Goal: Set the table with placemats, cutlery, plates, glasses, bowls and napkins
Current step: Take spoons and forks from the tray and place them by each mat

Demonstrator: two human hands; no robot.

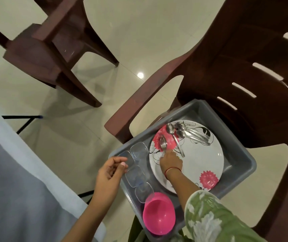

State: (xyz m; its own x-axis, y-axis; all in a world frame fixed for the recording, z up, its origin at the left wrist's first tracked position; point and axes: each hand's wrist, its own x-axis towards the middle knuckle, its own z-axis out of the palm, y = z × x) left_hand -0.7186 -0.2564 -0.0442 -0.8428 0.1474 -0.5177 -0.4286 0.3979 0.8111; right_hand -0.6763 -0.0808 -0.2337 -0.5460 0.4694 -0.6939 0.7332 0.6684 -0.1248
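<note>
Right hand (171,161) pinches the forks (163,143) on the plate (200,159) — left hand (110,173) loose, empty.

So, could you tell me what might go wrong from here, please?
The right hand pinches the forks beside loose spoons on the plate; lifting could drag a spoon along. The left hand hovers by clear glasses in the tub; a bump might knock them together. The bowl sits tilted at the tub's near corner and might tip out.

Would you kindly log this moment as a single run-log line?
phase: fetching cutlery | right hand: pinches forks at plate in grey tub | left hand: empty, near glasses
</note>
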